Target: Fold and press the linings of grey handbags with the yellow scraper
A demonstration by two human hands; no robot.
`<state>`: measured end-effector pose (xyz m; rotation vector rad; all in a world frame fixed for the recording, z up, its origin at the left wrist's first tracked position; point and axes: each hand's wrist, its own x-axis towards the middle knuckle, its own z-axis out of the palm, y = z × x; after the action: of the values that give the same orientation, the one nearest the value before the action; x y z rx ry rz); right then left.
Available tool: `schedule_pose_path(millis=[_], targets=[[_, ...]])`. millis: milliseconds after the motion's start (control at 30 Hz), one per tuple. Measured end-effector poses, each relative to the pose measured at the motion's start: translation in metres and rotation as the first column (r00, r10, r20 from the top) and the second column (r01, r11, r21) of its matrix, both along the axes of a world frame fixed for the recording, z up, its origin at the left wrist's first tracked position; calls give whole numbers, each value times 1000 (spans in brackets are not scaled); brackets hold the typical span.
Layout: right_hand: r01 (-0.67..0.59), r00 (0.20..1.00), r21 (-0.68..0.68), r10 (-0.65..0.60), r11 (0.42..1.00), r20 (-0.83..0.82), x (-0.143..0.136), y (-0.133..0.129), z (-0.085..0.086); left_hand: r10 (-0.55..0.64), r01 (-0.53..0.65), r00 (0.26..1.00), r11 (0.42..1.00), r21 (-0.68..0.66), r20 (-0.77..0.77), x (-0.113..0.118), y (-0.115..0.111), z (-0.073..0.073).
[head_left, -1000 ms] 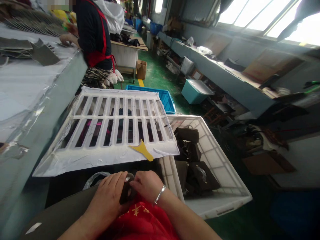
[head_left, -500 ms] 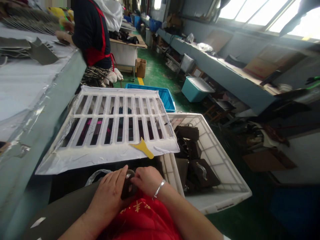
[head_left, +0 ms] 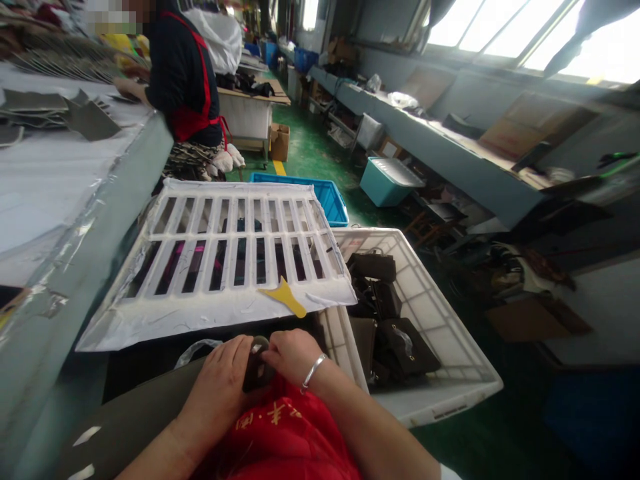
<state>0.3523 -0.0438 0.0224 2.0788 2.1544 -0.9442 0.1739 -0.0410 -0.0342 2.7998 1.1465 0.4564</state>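
Observation:
A large dark grey-brown piece (head_left: 145,413) with small white patches lies across my lap at the lower left. My left hand (head_left: 225,377) rests over its right part, fingers together and wrapped on it. My right hand (head_left: 293,357), with a silver bracelet at the wrist, is closed in a pinch at the piece's rounded end (head_left: 259,363), close beside my left fingertips. Behind my left hand a clear plastic-wrapped loop (head_left: 197,350) sticks up. A yellow forked tool (head_left: 286,297) lies on the front edge of the white slatted rack (head_left: 240,303).
On the right a white crate (head_left: 450,347) holds dark bags. A blue bin (head_left: 333,200) stands behind the rack. At the left, a table (head_left: 65,173) bears grey pieces, and a person in a red apron (head_left: 185,80) works there. A teal box (head_left: 387,183) sits on the floor.
The camera view has shifted slightly. Both hands stay close together at the rounded end, with only a small shift of the fingers.

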Motion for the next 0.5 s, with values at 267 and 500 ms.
schedule_pose_path(millis=[267, 500], targets=[[46, 999, 85, -45, 995, -18, 1, -9, -9, 7, -10, 999, 998, 58, 48, -2, -2, -15], [34, 999, 94, -36, 995, 13, -1, -6, -9, 38, -42, 998, 996, 75, 45, 0, 0, -17]])
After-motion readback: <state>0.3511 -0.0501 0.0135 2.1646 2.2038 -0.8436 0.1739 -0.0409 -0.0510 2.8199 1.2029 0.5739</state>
